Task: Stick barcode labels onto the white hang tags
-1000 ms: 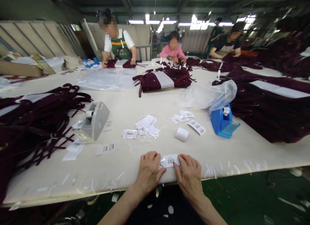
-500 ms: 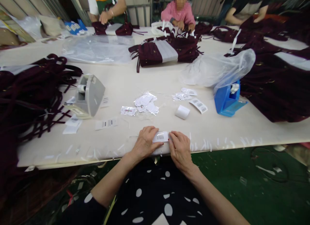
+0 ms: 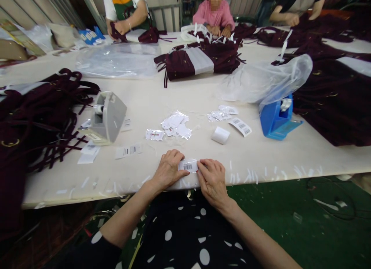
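Between my hands, by the table's near edge, lies a white hang tag (image 3: 188,166) with a barcode on it. My left hand (image 3: 169,168) grips its left end, thumb below and fingers above. At the right end, my right hand (image 3: 212,178) pinches the tag with its fingertips. Beyond them are a pile of white tags (image 3: 175,124) in clear sleeves and a single sleeved tag (image 3: 155,134). A roll of white labels (image 3: 220,135) and a barcode label strip (image 3: 240,127) lie to the right of the pile.
A grey tape dispenser (image 3: 108,118) stands left, a blue dispenser (image 3: 277,118) right. Dark maroon bags (image 3: 327,95) are heaped at both sides. Clear plastic bags (image 3: 116,60) and a maroon bundle (image 3: 199,60) lie farther back. Several people (image 3: 214,18) work across the table.
The tag and both hands have shifted slightly left in view, with the barcode now sharper. Across the table, the co-workers' hands have moved on the maroon items.
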Demonstrator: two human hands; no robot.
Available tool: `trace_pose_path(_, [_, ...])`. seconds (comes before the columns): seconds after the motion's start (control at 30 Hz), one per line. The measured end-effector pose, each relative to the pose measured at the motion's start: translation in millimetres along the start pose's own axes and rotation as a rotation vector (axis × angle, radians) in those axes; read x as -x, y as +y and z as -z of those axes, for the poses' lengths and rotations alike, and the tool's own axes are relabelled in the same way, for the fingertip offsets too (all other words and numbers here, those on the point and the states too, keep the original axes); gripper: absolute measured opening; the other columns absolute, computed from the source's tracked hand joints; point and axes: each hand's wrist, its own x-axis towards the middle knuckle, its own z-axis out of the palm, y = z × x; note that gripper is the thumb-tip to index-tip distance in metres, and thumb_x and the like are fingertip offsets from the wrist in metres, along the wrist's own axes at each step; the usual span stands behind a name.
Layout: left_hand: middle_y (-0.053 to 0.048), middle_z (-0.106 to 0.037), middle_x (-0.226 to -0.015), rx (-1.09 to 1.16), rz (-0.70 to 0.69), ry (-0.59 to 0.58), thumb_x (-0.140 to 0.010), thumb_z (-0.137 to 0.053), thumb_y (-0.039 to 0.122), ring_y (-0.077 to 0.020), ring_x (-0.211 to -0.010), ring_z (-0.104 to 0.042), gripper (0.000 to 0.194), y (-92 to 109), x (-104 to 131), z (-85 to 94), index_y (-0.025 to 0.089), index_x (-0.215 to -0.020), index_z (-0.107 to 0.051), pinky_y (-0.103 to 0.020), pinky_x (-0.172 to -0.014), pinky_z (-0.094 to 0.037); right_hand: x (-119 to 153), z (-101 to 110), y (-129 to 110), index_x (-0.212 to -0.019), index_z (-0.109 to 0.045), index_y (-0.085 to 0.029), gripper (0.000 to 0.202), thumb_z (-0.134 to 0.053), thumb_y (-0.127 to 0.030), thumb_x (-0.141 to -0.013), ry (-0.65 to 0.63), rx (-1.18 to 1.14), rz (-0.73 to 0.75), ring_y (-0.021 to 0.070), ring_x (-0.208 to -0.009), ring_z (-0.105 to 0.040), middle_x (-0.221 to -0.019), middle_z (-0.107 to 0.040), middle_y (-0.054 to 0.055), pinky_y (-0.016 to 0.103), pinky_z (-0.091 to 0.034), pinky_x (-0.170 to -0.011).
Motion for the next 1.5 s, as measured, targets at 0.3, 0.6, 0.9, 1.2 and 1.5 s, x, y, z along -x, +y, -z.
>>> trace_pose_path(0.3, [0.003, -0.051, -0.065, 0.120, 0.186, -0.178, -0.063, -0.064, 0.029, -0.0152, -0.061, -0.048, 0.022, 6.9, -11.7, 6.9, 0.020, -0.073, -0.048, -0.025, -0.055, -0.032, 0.3, 4.8, 6.9, -0.116, -0.052, -0.020, 0.033, -0.043, -0.027, -0.086, 0.048, -0.163, -0.063, 0.0206, -0.105, -0.050, -0.110, -0.059, 0.009, 0.041, -0.033, -0.095])
trace_pose_path(0.6, [0.009, -0.043, -0.058, 0.540, 0.100, -0.131, -0.064, -0.062, 0.030, -0.0092, -0.055, -0.040, 0.021, 25.8, -8.7, 11.6, 0.020, -0.071, -0.044, -0.021, -0.052, -0.030, -14.2, 21.1, 4.3, -0.095, -0.057, -0.019, 0.026, -0.055, -0.038, -0.078, -0.069, -0.782, -0.394, 0.0156, -0.075, -0.059, -0.085, -0.065, 0.002, 0.028, -0.047, -0.068])
trace_pose_path(0.9, [0.008, -0.043, -0.057, 0.663, 0.115, -0.155, -0.063, -0.062, 0.027, -0.0087, -0.054, -0.038, 0.017, 38.2, -17.9, 2.2, 0.018, -0.067, -0.048, -0.021, -0.050, -0.030, -11.3, 28.6, -8.3, -0.091, -0.058, -0.019, 0.018, -0.044, -0.029, -0.084, 0.032, -0.656, -0.327, 0.0126, -0.069, -0.054, -0.078, -0.061, 0.001, 0.024, -0.044, -0.065])
trace_pose_path(1.2, [0.003, -0.054, -0.067, 0.624, 0.161, 0.063, -0.073, -0.056, 0.042, -0.0110, -0.058, -0.049, 0.031, 5.0, -17.7, -2.9, 0.018, -0.092, -0.050, -0.024, -0.058, -0.041, -76.8, 51.1, 50.1, -0.089, -0.057, -0.017, 0.029, -0.057, -0.042, -0.074, 0.129, -0.901, -0.450, 0.0103, -0.054, -0.053, -0.070, -0.061, 0.000, 0.023, -0.043, -0.050])
trace_pose_path(1.5, [0.000, -0.058, -0.074, 0.479, 0.110, 0.215, -0.081, -0.047, 0.034, -0.0122, -0.066, -0.056, 0.023, -22.9, -10.9, -30.7, 0.020, -0.098, -0.051, -0.026, -0.066, -0.047, -156.0, 82.8, 121.4, -0.099, -0.057, -0.014, 0.038, -0.049, -0.044, -0.079, 0.288, -0.131, -0.585, 0.0254, -0.093, -0.056, -0.090, -0.062, 0.013, 0.040, -0.040, -0.081])
